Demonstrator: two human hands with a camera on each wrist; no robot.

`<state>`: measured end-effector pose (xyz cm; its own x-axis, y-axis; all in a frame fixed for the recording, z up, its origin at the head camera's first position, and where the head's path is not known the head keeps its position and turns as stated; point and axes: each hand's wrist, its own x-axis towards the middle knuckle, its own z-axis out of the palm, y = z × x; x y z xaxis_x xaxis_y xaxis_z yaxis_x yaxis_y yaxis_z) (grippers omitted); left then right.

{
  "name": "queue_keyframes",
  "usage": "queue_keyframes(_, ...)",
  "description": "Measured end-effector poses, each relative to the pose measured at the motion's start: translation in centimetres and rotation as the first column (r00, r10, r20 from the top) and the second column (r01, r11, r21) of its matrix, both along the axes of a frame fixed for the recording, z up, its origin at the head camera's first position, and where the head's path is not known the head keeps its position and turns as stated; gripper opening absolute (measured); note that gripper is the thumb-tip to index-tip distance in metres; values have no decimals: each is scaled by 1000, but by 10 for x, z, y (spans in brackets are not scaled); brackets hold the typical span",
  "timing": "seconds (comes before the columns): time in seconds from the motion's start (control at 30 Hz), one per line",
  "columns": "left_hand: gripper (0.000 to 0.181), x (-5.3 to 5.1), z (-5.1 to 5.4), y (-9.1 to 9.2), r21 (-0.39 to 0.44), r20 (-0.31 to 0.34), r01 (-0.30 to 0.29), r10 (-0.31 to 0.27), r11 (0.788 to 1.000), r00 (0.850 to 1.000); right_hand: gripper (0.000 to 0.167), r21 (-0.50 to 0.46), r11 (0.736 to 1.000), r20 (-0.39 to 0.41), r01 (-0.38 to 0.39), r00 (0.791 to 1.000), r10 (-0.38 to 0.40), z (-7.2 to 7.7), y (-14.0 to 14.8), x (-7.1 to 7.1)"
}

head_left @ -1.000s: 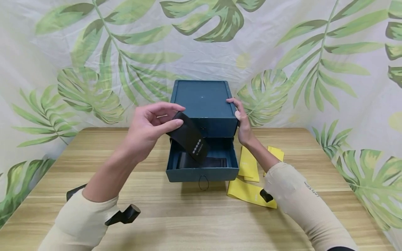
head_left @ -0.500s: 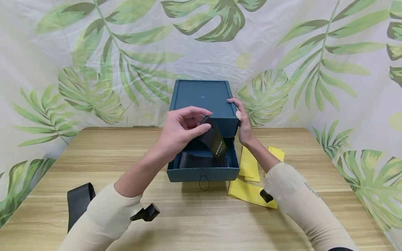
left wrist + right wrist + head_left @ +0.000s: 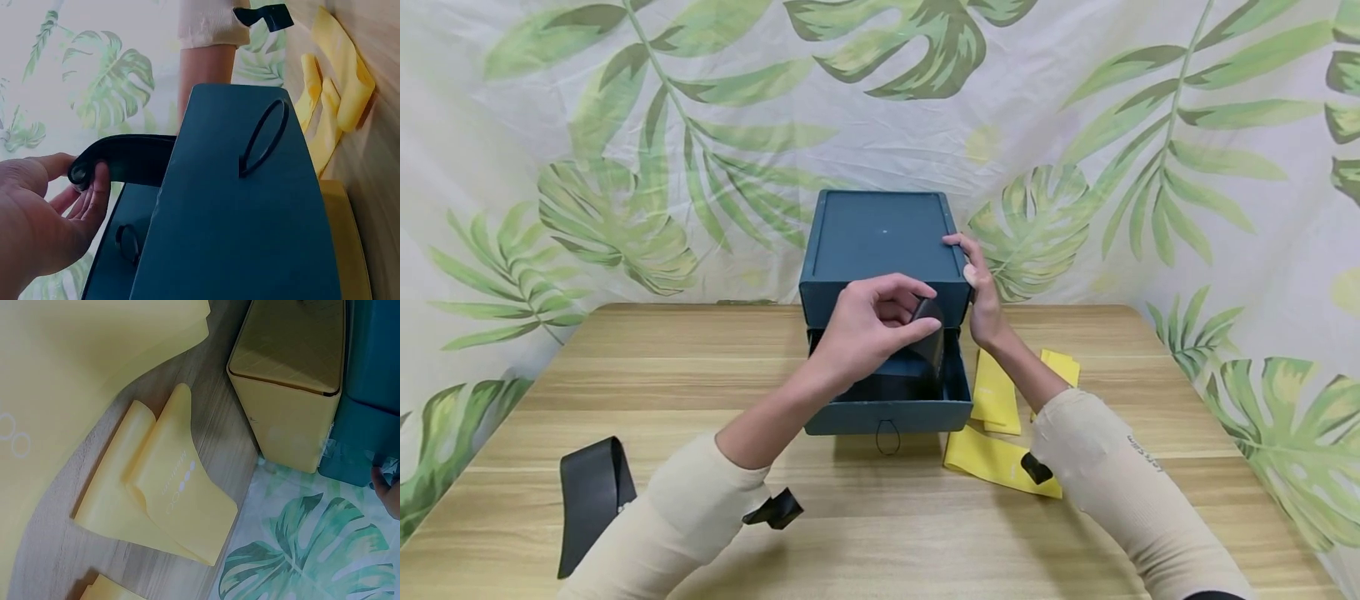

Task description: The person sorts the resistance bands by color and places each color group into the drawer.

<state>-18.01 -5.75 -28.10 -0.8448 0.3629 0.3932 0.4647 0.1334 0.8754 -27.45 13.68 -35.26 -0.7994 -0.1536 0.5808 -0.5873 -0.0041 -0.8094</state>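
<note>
A blue drawer box (image 3: 883, 233) stands at the table's middle, its upper drawer closed and the blue drawer (image 3: 887, 418) below pulled out. My left hand (image 3: 865, 329) pinches the rolled end of a black resistance band (image 3: 931, 342) between thumb and fingers. The band hangs down into the open drawer; in the left wrist view its far end is hidden behind the drawer front (image 3: 231, 212). Another dark band lies in the drawer, mostly covered by my hand. My right hand (image 3: 983, 296) rests against the box's right side, a finger over the top edge.
Several yellow bands (image 3: 1003, 462) lie folded right of the box, under and beside my right forearm. A black looped band (image 3: 587, 500) lies at the table's left, partly behind my left sleeve. Under the blue drawers is a yellow drawer section (image 3: 294, 419). Leaf-patterned cloth (image 3: 737, 125) hangs behind.
My left hand has moved right and slightly down, carrying the black band deeper over the drawer. The left black band shows more from behind the sleeve. My right hand has stayed still.
</note>
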Motion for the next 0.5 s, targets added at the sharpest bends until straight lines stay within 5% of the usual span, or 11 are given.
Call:
queue_keyframes(0.2,26,0,-4,7,19,74,38,-39,999,997,64,-6,1000,7,-21,1000,21,-1,-1,0)
queue_keyframes(0.5,27,6,-16,-21,-149,83,32,-20,988,996,61,4,1000,-28,4,1000,-4,-1,0,-1)
